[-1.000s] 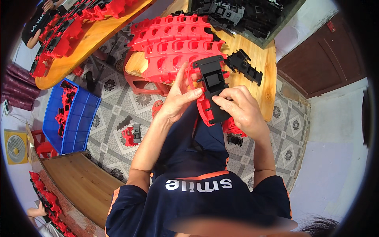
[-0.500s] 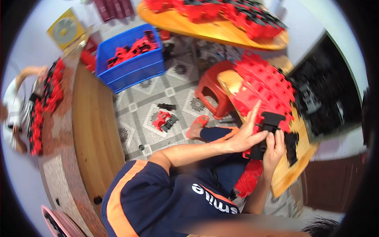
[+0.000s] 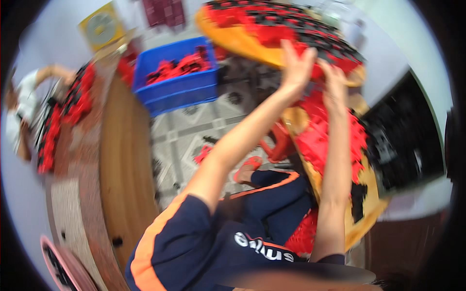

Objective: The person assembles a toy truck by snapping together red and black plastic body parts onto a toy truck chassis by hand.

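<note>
A: Where does the row of red-and-black moulded parts (image 3: 276,36) lie from the hands?

B: On top of the far table (image 3: 238,41), straight beyond the fingertips. Its long axis follows the table's length, from the upper left down toward the rounded right end, so it runs across the line of the outstretched arms.

A: Which hand is nearer?

B: The left hand (image 3: 297,68) looks nearer, its fingers overlapping the row's near edge. The right hand (image 3: 334,82) is just beside it, toward the table's rounded end.

A: Is either one gripping anything?

B: That cannot be told. The left thumb and fingers look spread, but a red patch (image 3: 317,72) shows between the hands, and blur hides whether it is held or lies beyond them.

A: How does the row look?

B: Glossy bright red along the near side, black pieces dotted over the farther part, details smeared.

A: And around it?

B: On the near side of the far table, red mouldings (image 3: 313,143) and a black plastic part (image 3: 358,201) rest on a smaller wooden table (image 3: 374,206). Left of the far table stands a blue crate (image 3: 179,99) with more red-and-black pieces inside.
</note>
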### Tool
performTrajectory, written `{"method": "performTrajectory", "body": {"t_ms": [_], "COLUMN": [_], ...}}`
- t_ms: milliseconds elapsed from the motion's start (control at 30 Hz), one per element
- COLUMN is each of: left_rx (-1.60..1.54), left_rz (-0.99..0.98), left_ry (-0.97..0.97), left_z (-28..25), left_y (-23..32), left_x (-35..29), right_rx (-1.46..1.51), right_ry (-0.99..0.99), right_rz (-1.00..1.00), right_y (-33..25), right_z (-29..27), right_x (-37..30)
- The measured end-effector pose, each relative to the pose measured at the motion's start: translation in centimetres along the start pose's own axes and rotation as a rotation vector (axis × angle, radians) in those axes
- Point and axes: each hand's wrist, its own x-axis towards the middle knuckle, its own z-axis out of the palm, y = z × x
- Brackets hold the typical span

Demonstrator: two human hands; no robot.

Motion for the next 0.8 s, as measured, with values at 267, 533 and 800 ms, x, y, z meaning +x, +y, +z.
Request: {"method": "performTrajectory", "body": {"t_ms": [267, 533, 800], "left_rx": [0.843, 0.989, 0.926], "left_rz": [0.855, 1.031, 1.075], "left_ry": [-0.053, -0.270, -0.273], "left_z": [-3.4, -2.8, -2.5], "left_y": [-5.4, -4.8, -5.9], "left_x": [2.3, 8.5, 10.2], "right_rx": [-0.065, -0.188, -0.549], "right_ry": [0.033, 0.057, 0.086], "right_rz": [0.169, -0.052, -0.371], "right_y": [0.9, 2.2, 2.2], "right_z": [0.0, -3.4, -3.9], "right_x": [3.3, 2.8, 0.1]}}
